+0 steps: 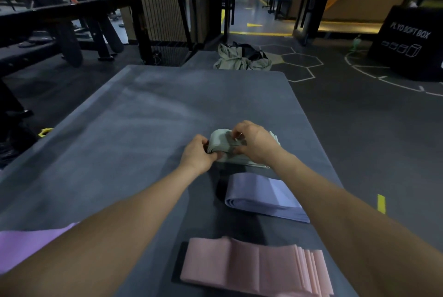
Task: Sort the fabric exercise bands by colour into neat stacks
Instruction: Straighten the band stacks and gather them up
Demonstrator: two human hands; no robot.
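Note:
A stack of pale green bands point(221, 139) lies on the grey mat point(134, 114), right of its centre. My left hand point(197, 154) pinches the stack's left end. My right hand point(254, 143) grips the top of the stack, fingers curled over it, and hides its right part. Nearer to me lies a stack of lavender-blue bands point(263, 197). At the near edge sits a stack of pink bands point(254, 265), its right ends fanned out. A purple band point(26, 241) shows at the near left, partly under my left forearm.
Crumpled grey clothing and a dark bag point(242, 56) lie past the mat's far edge. A black soft box point(410, 42) stands at the far right. Dark benches and a wire cage point(155, 8) fill the far left. A small yellow object point(45, 131) sits left of the mat.

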